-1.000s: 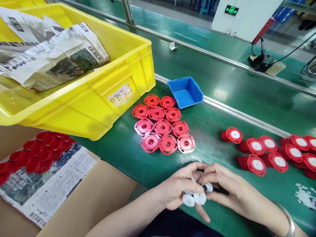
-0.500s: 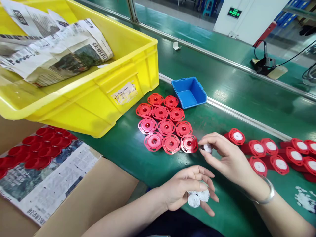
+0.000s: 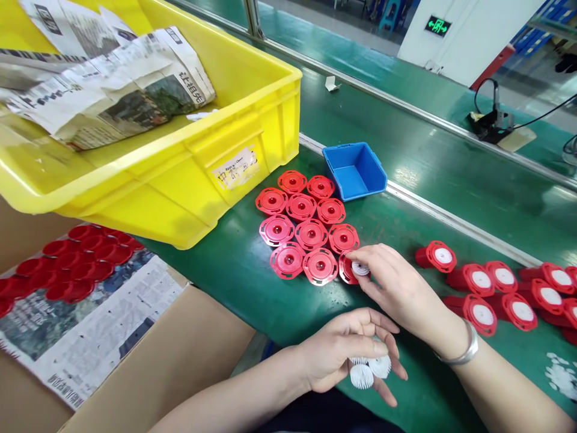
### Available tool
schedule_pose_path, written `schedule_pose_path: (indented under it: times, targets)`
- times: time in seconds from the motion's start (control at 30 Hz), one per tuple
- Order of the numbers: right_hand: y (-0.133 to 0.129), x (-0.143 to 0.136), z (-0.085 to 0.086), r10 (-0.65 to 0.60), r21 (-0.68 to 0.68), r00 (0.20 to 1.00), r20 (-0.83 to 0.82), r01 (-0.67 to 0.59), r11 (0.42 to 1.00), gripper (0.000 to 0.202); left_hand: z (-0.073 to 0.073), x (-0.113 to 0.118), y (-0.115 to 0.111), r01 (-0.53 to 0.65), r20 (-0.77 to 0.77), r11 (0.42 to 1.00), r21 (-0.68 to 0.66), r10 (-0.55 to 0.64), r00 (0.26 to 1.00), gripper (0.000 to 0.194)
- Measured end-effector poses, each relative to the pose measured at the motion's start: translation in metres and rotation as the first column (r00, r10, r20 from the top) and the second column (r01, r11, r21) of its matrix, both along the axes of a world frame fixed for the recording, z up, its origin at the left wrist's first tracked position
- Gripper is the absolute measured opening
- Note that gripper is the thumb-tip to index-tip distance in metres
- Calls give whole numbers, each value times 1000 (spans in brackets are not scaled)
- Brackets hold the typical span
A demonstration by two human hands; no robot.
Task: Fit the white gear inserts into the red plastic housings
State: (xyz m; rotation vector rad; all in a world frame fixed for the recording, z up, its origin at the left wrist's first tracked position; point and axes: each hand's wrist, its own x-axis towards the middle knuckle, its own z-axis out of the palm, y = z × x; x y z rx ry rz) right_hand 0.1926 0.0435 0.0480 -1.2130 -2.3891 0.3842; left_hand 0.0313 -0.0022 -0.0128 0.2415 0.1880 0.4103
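Single head-worn view, facing forward, downward (fairly close)

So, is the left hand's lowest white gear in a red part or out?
Out: the left hand holds the white gear apart from the red parts, its round face visible.

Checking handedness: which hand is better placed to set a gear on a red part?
Likely the right hand: it holds one white gear at a red part; the left hand, farther off, holds other gears.

A yellow bin (image 3: 180, 198) blocks the upper left; red cups (image 3: 311, 231) and a blue bin (image 3: 356, 174) crowd the middle. Between these and the white-topped cups (image 3: 503, 276) at the right, the green table (image 3: 399, 219) leaves room up past the right hand (image 3: 394, 288).
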Motion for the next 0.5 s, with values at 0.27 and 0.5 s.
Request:
schedule_pose_path:
  times: [0.27, 0.5]
  targets:
    - [-9, 3, 0, 83, 119, 994, 74, -92, 989, 43, -2, 1, -3, -22, 4, 999, 23, 22, 1000, 22]
    - [-35, 38, -6, 110, 141, 983, 148, -131, 981, 45, 0, -1, -2, 5, 1, 1000, -5, -5, 1000, 25]
